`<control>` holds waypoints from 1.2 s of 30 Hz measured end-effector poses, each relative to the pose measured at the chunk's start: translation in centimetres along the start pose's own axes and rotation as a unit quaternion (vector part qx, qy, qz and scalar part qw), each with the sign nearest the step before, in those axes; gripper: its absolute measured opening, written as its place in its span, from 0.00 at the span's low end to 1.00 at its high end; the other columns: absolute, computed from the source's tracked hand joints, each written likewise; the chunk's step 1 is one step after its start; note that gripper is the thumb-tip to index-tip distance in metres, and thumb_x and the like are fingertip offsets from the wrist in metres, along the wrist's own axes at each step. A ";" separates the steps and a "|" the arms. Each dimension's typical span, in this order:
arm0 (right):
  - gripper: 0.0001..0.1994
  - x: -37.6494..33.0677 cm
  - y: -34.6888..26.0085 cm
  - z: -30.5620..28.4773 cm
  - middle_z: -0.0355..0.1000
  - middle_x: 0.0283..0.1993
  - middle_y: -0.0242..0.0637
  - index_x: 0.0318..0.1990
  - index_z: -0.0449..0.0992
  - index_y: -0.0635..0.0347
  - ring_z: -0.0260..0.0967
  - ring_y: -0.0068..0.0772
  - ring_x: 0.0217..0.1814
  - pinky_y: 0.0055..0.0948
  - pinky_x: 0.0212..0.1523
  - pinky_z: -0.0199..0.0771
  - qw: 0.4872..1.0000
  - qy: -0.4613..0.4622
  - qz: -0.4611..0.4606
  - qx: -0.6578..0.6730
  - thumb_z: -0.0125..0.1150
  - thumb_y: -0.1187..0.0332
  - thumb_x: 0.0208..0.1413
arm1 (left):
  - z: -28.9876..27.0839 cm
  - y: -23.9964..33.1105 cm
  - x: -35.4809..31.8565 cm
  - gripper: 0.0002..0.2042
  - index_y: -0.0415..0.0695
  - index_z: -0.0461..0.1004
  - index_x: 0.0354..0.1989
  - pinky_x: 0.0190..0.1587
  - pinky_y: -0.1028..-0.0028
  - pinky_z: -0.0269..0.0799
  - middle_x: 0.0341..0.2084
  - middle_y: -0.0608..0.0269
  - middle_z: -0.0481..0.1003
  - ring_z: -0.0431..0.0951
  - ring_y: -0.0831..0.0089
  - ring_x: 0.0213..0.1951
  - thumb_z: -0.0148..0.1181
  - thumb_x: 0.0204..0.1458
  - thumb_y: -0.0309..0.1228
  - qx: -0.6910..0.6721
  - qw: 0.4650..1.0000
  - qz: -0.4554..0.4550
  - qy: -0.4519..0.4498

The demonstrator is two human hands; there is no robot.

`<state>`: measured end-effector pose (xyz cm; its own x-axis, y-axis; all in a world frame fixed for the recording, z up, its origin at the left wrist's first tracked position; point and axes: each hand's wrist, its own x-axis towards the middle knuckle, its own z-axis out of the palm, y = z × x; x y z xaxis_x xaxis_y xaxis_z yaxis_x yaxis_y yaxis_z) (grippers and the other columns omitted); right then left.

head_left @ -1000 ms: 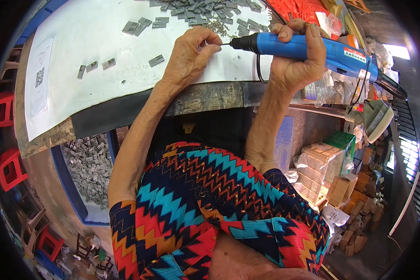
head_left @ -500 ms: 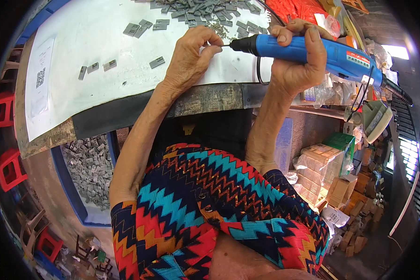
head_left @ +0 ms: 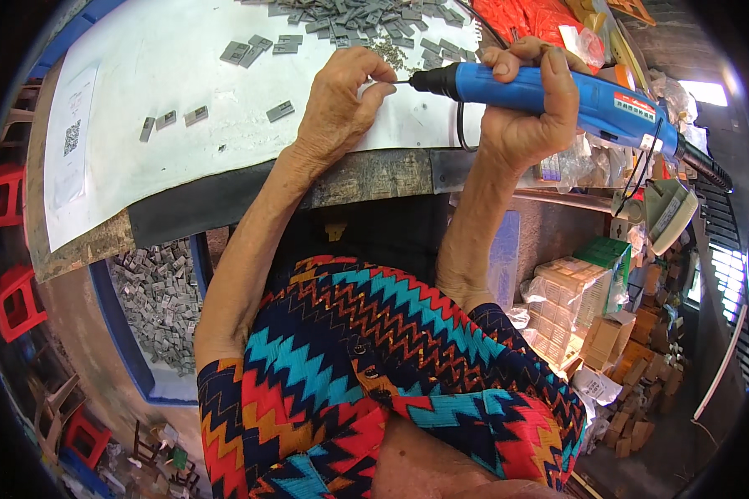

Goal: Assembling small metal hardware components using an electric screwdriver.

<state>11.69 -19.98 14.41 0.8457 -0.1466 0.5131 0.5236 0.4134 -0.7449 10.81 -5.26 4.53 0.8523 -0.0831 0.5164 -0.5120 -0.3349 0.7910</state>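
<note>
My right hand (head_left: 528,104) is wrapped round a blue electric screwdriver (head_left: 595,101), held nearly level above the table. Its thin bit points left and reaches the fingertips of my left hand (head_left: 341,104). Those fingers are pinched together at the bit's tip, and whatever they hold is hidden or too small to name. Beyond the bit lies a small heap of tiny screws (head_left: 391,54). A large pile of grey flat rectangular pieces (head_left: 358,18) spreads behind it. One single grey piece (head_left: 280,111) rests just left of my left hand, with a few others farther left.
White sheeting (head_left: 175,75) covers the table, and its worn wooden edge (head_left: 374,179) runs in front of me. Below on the left, a blue bin (head_left: 129,333) holds many grey pieces. Red stools (head_left: 15,301) stand at far left; a red plastic bag (head_left: 524,21) lies at back right.
The screwdriver's rear end has dipped slightly, and my left fingertips have shifted a little. The grey pieces on the table have stayed where they were.
</note>
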 end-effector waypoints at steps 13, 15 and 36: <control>0.08 -0.4 0.1 1.1 0.69 0.26 0.46 0.34 0.67 0.55 0.61 0.33 0.19 0.41 0.32 0.63 0.998 0.058 -0.007 0.022 0.55 0.72 0.45 | -0.1 0.2 0.0 0.05 0.39 0.73 0.29 0.38 0.76 0.70 0.30 0.60 0.72 0.73 0.72 0.33 0.58 0.42 0.21 -0.009 1.000 -0.024 0.008; 0.07 -0.4 0.1 1.1 0.69 0.26 0.46 0.34 0.67 0.55 0.61 0.33 0.19 0.41 0.32 0.63 0.998 0.053 -0.013 0.012 0.55 0.72 0.45 | -0.1 0.2 0.0 0.05 0.39 0.73 0.29 0.38 0.75 0.70 0.30 0.61 0.72 0.73 0.73 0.33 0.58 0.42 0.21 -0.013 1.000 -0.028 0.008; 0.07 0.0 0.1 1.4 0.70 0.26 0.46 0.34 0.67 0.56 0.62 0.34 0.20 0.42 0.34 0.63 0.999 0.026 0.002 0.033 0.55 0.72 0.45 | -3.3 0.4 -0.8 0.09 0.40 0.74 0.34 0.35 0.76 0.65 0.31 0.63 0.72 0.68 0.75 0.31 0.57 0.42 0.24 0.011 0.999 -0.025 0.036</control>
<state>11.64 -18.66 14.96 0.8531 -0.1903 0.4859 0.5134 0.4728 -0.7162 9.56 -2.25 5.54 0.8663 0.0026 0.4995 -0.4658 -0.3570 0.8097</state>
